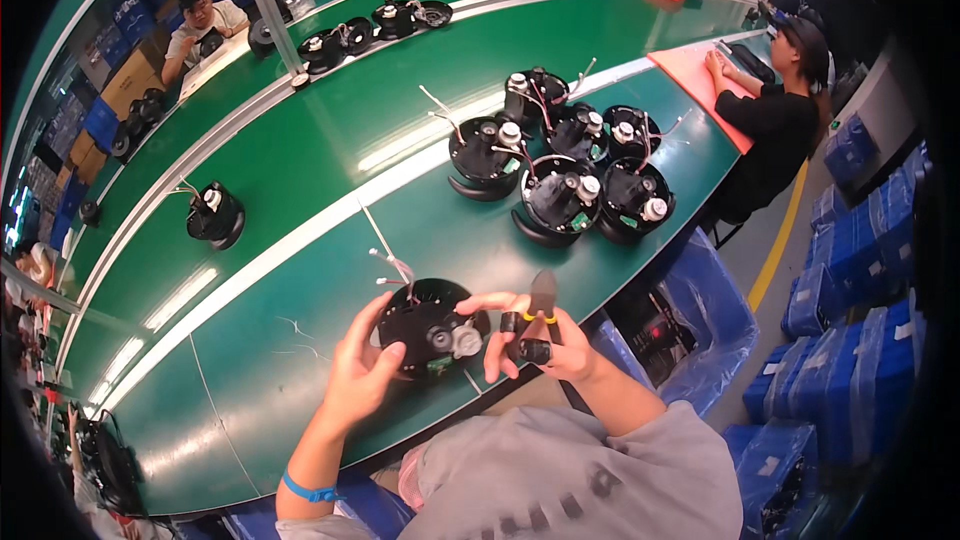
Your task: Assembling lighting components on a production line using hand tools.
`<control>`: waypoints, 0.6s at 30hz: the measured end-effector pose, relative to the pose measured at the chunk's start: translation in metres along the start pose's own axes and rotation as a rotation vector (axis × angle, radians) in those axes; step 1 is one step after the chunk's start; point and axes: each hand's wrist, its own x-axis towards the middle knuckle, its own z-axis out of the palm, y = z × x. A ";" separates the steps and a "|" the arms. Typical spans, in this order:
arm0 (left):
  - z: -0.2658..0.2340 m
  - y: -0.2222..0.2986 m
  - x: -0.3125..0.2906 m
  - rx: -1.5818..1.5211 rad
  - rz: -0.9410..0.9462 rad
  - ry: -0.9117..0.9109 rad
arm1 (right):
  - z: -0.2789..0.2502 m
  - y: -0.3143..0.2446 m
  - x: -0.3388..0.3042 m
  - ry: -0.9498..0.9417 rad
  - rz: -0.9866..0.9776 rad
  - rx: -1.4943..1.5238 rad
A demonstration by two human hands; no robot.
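Observation:
A round black housing (425,318) with a grey motor-like part, a bit of green circuit board and loose white-tipped wires rests on the green bench in front of me. My left hand (362,365) grips its left side, the thumb over the rim and the fingers around the outer wall. In my right hand (560,345) is a pair of pliers (542,298), dark jaws pointing up, with yellow near the pivot. My right index finger reaches to the housing's right edge. Black pieces show around my right fingers; whether they are handle ends or finger covers I cannot make out.
Several similar housings (560,195) with wires stand grouped beyond my right hand. One more housing (213,215) sits on the far-left belt. A person in black sits at an orange mat (690,80) at right. Wrapped blue crates (850,360) stack beside the aisle.

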 end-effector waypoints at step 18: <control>0.065 0.022 0.022 -0.074 -0.230 -0.373 | -0.054 -0.123 -0.152 0.244 0.216 -0.279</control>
